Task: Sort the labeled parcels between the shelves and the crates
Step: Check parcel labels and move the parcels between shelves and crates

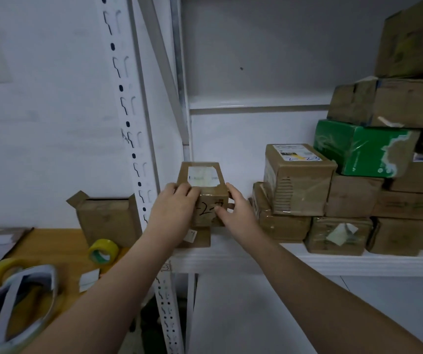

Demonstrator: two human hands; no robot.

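Left hand (177, 209) and right hand (237, 212) both grasping parcel (203, 172) | we're perched on small box (201, 238) | risk: narrow base, topples off shelf (256, 260)

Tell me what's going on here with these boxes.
A person grips a small cardboard parcel between left hand and right hand at the left end of a white shelf. It sits on, or just above, a flatter parcel. Other parcels, including a green parcel, are stacked to the right.
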